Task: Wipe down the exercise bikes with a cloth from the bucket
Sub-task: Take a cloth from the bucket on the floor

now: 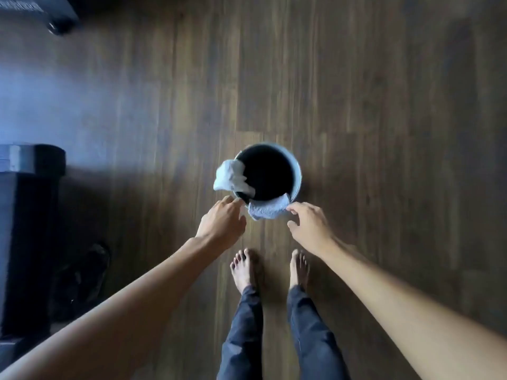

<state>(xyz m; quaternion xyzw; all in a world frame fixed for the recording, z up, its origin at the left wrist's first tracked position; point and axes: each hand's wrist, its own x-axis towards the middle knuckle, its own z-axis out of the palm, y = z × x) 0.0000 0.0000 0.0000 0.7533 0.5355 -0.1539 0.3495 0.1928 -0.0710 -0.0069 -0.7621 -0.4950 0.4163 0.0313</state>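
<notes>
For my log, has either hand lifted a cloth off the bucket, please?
No: the near cloth and the far cloth both hang over the bucket rim, with the left hand and right hand only reaching toward them.

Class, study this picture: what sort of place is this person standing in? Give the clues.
Probably an indoor gym or workout room, though not certainly. Clues: the dark wood-plank floor, bulky black machine parts at the left edge, and a round pale-rimmed bucket with pale cloths draped over its rim.
</notes>
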